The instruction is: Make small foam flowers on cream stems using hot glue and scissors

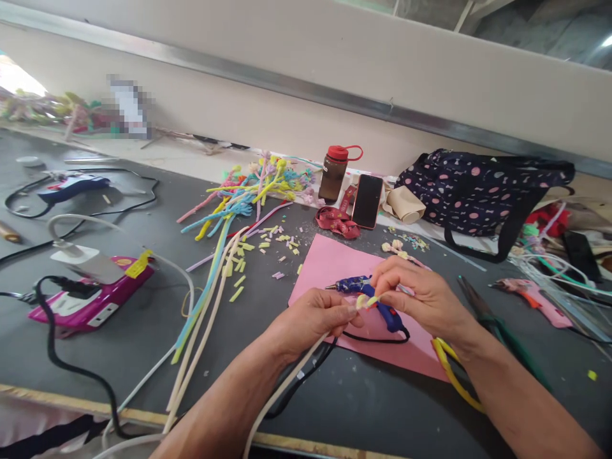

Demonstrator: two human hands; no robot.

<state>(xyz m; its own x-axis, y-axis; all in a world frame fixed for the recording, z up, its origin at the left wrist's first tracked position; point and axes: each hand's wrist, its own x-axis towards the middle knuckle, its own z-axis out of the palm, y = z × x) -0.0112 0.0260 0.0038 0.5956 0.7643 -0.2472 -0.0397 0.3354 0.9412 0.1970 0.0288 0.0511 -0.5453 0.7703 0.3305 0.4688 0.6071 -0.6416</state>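
Observation:
My left hand (325, 313) pinches the end of a long cream cord (306, 359), which trails down past the table's front edge. At that end sits a small pale yellow and cream bit (362, 301). My right hand (421, 294) is closed, thumb and fingertips gripping a short yellow strip (373, 300) against it. Both hands are close together over a pink sheet (329, 261). Directly behind the fingers a blue glue gun (389, 315) lies on the sheet, partly hidden by them. Yellow loop handles (444, 363) show beside my right wrist.
Several coloured fuzzy stems (258, 188) and cut yellow pieces (241, 264) lie left of the sheet. Behind stand a bottle (333, 175), a phone (367, 201) and a patterned bag (459, 191). Green-handled shears (497, 331) and a pink glue gun (538, 299) are right; a power strip (95, 299) is left.

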